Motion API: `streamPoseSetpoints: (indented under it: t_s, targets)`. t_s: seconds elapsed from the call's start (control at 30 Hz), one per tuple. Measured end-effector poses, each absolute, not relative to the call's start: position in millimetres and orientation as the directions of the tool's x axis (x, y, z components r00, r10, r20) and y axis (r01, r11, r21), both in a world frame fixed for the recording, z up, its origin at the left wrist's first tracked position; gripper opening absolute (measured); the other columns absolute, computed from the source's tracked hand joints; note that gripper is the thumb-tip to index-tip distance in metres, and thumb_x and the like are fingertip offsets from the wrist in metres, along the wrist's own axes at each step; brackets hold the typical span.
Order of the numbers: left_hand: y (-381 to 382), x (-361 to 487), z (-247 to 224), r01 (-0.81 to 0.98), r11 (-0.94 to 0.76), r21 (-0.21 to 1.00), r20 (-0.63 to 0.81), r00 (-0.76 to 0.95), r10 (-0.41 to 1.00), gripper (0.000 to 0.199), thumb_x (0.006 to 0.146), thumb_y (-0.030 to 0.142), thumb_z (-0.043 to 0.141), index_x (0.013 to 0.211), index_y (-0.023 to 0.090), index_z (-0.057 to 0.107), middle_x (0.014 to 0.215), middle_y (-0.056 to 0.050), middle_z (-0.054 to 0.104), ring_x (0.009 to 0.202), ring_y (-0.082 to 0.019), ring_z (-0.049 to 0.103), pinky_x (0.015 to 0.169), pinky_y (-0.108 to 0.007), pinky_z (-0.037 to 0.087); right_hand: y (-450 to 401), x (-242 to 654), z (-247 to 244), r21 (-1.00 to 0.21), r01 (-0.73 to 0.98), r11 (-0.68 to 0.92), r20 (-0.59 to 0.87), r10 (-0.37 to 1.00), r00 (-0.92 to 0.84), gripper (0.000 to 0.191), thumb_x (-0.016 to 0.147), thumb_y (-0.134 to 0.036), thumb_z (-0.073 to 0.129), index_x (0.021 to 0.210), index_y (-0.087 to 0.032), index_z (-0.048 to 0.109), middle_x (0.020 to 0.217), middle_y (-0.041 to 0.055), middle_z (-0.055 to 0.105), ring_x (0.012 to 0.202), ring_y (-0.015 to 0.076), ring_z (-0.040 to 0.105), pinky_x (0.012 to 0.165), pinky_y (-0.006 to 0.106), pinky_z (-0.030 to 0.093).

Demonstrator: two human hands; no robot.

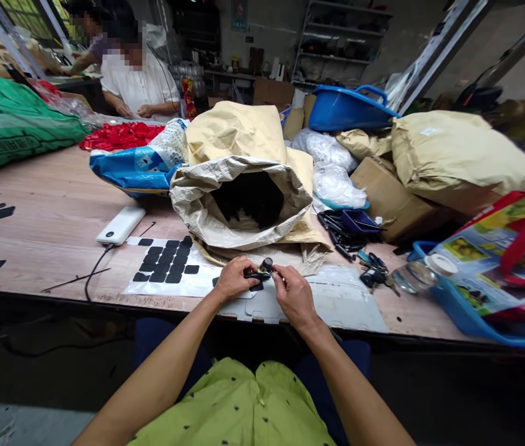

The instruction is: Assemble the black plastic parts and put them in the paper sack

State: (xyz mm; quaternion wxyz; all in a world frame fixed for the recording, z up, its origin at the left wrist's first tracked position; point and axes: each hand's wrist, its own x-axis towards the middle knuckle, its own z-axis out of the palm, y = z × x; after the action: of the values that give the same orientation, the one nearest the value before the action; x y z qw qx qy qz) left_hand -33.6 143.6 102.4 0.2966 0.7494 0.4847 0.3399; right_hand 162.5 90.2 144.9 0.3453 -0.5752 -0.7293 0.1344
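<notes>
Near the table's front edge, my left hand [235, 279] is closed around a small black part [257, 274] with a round dark knob. My right hand [292, 292] is pinched at the right side of the same part; what its fingertips hold is too small to name. Just behind both hands lies the open mouth of a large paper sack [243, 232] with black items [250, 198] inside. To the left, a white sheet [139, 287] carries several black rounded-square pads [169, 260]. A grey board [346, 303] lies under and right of my hands.
A white power bank [121, 225] with a cable sits left. Right are black tools [336, 232], keys [378, 269], a clear jar [415, 277] and a blue tray [471, 319] with a colourful bag [508, 254]. Behind the table, a person in white [139, 83] works.
</notes>
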Motion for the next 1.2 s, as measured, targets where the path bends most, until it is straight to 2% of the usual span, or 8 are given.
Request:
streamPoseSetpoints:
  t_s: [0.23,0.47,0.6,0.77,0.9,1.03,1.2]
  targets:
    - [142,-35,101,0.496,-0.379,0.781,0.261,0.292,0.920,0.014,0.073,0.017,0.081,0.086,0.021,0.079,0.082,-0.001,0.065,0.086,-0.018,0.060,0.079,-0.030,0.044,84,158,157,-0.545,0.757,0.361,0.432,0.894,-0.115,0.030,0.103,-0.029,0.045,0.119,-0.020,0.069,0.098,0.0065,0.068,0.094,0.0190,0.065,0.086,0.029,0.049]
    - [139,-35,105,0.509,-0.394,0.765,0.278,0.291,0.915,0.012,0.071,0.014,0.082,0.082,0.020,0.078,0.079,0.000,0.063,0.082,-0.017,0.059,0.077,-0.029,0.044,78,150,149,-0.510,0.777,0.370,0.441,0.887,-0.133,0.031,0.103,-0.027,0.045,0.123,-0.021,0.068,0.100,0.0070,0.068,0.095,0.0186,0.065,0.088,0.028,0.050]
    - [139,-35,105,0.512,-0.389,0.765,0.277,0.283,0.918,0.014,0.071,0.015,0.082,0.084,0.021,0.079,0.079,0.000,0.063,0.083,-0.018,0.060,0.077,-0.029,0.044,80,153,147,-0.473,0.815,0.334,0.398,0.907,-0.141,0.030,0.102,-0.026,0.046,0.119,-0.021,0.070,0.096,0.0062,0.068,0.089,0.0186,0.065,0.082,0.028,0.050]
    - [140,-35,103,0.524,-0.393,0.755,0.279,0.285,0.917,0.012,0.072,0.016,0.082,0.084,0.020,0.080,0.079,-0.001,0.064,0.083,-0.018,0.060,0.077,-0.029,0.044,79,161,149,-0.494,0.810,0.317,0.469,0.881,-0.059,0.032,0.104,-0.029,0.044,0.123,-0.020,0.069,0.099,0.0070,0.069,0.096,0.0185,0.065,0.088,0.028,0.049]
    - [141,-35,102,0.525,-0.408,0.747,0.288,0.297,0.910,0.013,0.074,0.018,0.081,0.086,0.020,0.080,0.080,-0.001,0.065,0.084,-0.018,0.060,0.077,-0.030,0.045,78,163,145,-0.468,0.830,0.305,0.419,0.903,-0.096,0.032,0.104,-0.029,0.044,0.120,-0.022,0.071,0.096,0.0056,0.069,0.091,0.0178,0.065,0.083,0.026,0.048]
    - [141,-35,103,0.536,-0.405,0.741,0.283,0.297,0.912,0.011,0.074,0.020,0.081,0.085,0.019,0.080,0.080,-0.002,0.065,0.084,-0.019,0.061,0.078,-0.030,0.045,93,173,144,-0.473,0.846,0.248,0.434,0.901,-0.021,0.031,0.102,-0.030,0.046,0.120,-0.024,0.071,0.099,0.0057,0.069,0.094,0.0186,0.063,0.084,0.028,0.047]
    - [141,-36,106,0.496,-0.406,0.768,0.281,0.309,0.909,0.008,0.084,0.024,0.073,0.085,0.020,0.080,0.079,-0.002,0.066,0.083,-0.018,0.061,0.079,-0.030,0.045,124,198,128,-0.395,0.903,0.168,0.437,0.899,0.024,0.026,0.096,-0.024,0.052,0.111,-0.024,0.073,0.099,0.0058,0.068,0.094,0.0204,0.058,0.085,0.031,0.044]
